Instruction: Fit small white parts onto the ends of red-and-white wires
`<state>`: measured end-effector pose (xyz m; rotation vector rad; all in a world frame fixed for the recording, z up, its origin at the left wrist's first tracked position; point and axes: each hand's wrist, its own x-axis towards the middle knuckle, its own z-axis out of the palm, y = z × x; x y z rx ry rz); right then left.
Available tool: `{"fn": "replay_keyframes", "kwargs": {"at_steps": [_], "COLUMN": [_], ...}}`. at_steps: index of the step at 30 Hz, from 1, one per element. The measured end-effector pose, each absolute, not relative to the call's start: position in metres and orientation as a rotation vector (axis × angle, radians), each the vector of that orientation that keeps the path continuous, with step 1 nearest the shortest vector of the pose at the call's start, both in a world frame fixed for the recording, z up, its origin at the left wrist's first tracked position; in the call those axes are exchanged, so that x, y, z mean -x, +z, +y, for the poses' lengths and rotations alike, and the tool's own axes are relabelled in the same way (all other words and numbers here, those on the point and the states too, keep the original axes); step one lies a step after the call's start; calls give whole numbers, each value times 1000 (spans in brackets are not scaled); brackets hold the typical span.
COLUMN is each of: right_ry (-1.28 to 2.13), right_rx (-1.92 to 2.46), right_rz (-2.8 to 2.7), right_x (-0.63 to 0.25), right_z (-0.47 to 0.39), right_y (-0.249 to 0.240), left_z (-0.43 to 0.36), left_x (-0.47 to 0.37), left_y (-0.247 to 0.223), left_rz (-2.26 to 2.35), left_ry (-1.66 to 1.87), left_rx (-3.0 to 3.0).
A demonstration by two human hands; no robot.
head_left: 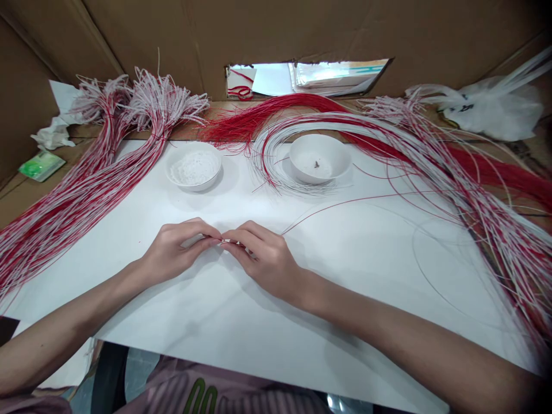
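Observation:
My left hand (176, 247) and my right hand (265, 250) meet fingertip to fingertip over the middle of the white tabletop sheet (215, 333). Both are closed in a pinch on thin red and white strands, of which only a short piece shows between the fingers. Beyond my right hand, a long red strand (328, 203) arcs away to the right. A thin pale strand (414, 247) also loops there. My fingers partly hide how the held strands are joined.
A white bowl of white powder (196, 167) and another white bowl (321, 158) with a small dark bit stand beyond my hands. Bundles of red-and-white strands lie left (107, 172) and right (487, 213). Cardboard (172, 34) walls the back; a plastic bag (495, 109) sits far right.

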<state>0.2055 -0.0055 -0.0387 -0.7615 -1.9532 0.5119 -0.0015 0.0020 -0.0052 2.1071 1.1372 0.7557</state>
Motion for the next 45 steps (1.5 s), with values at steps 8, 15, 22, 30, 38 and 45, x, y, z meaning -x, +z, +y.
{"fn": "replay_keyframes", "kwargs": {"at_steps": [8, 15, 22, 30, 38, 45], "right_ry": [474, 554, 602, 643, 657, 592], "right_rx": [983, 1040, 869, 999, 995, 959], "right_rz": [-1930, -1873, -1975, -1947, -1955, -1950], "right_x": [-204, -205, -204, -203, -204, -204], "right_z": [-7, -4, -4, -4, -5, -5], "right_y": [-32, -30, -35, -36, -36, -35], "left_z": [5, 11, 11, 25, 22, 22], "left_x": [3, 10, 7, 20, 14, 13], "left_y": [-1, 3, -1, -4, -8, -13], "left_rz": [1251, 1336, 1178, 1204, 1217, 1181], "left_ry": [777, 826, 720, 540, 580, 609], "left_rx": [-2200, -2154, -2273, -2384, -2413, -2400]}}
